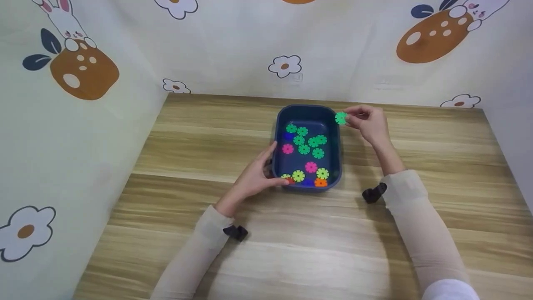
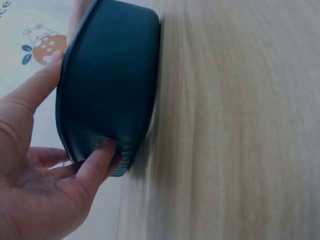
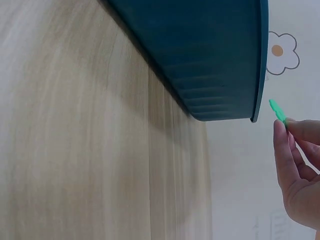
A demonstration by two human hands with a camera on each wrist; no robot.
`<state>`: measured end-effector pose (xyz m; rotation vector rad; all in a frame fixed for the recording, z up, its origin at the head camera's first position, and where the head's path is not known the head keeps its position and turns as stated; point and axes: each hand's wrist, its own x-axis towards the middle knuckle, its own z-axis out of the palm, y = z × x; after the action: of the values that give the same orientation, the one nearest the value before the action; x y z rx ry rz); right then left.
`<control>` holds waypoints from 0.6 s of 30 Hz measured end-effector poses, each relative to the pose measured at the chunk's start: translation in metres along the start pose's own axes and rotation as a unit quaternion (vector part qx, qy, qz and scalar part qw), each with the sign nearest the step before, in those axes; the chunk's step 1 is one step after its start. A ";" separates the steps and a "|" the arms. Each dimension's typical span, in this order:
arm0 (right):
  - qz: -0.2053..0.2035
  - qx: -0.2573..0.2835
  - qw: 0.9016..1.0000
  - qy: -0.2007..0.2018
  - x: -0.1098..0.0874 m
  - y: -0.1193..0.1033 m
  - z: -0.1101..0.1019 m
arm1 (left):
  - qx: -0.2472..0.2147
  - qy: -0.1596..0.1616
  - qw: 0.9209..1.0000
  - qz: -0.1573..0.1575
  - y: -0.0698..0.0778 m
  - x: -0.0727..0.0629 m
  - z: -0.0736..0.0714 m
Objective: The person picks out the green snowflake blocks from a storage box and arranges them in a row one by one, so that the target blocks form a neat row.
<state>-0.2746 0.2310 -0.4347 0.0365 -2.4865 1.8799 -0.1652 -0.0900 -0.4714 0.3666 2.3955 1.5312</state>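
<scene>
A dark blue plastic bin (image 1: 329, 160) stands on the wooden table, with several notched plastic discs in it. Green discs (image 1: 304, 149) lie toward its far half; pink, yellow, orange, red and blue ones are spread among the rest, mostly near the front. My left hand (image 1: 253, 177) grips the bin's near left corner, thumb over the rim and fingers (image 2: 95, 165) against the outer wall. Beyond the bin's far right rim, my right hand (image 1: 372, 125) pinches one green notched disc (image 1: 340, 118) between thumb and fingertips, raised above the table.
Wooden table surface (image 1: 200, 137) extends on both sides of the bin. A pale cloth wall (image 1: 229, 46) printed with flowers and rabbits rises behind, with another along the left. Small black devices (image 1: 236, 232) are strapped at both wrists.
</scene>
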 end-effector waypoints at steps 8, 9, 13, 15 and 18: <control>0.026 0.037 0.999 0.015 0.007 0.012 -0.009 | -0.013 0.002 1.000 0.006 -0.001 0.000 0.000; 0.032 0.039 0.999 0.016 0.008 0.013 -0.010 | -0.011 0.002 1.000 0.006 -0.001 0.000 0.000; 0.055 0.037 0.998 0.014 0.010 0.019 -0.014 | -0.006 0.001 1.000 0.001 -0.001 0.000 0.001; 0.064 0.031 0.997 0.016 0.011 0.021 -0.016 | -0.005 0.001 1.000 -0.002 -0.001 0.000 0.001; 0.074 0.020 0.997 0.019 0.013 0.022 -0.017 | -0.002 0.003 1.000 -0.007 0.000 0.000 0.001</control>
<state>-0.2880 0.2536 -0.4512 -0.1849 -2.4898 1.9654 -0.1653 -0.0889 -0.4716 0.3450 2.3941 1.5320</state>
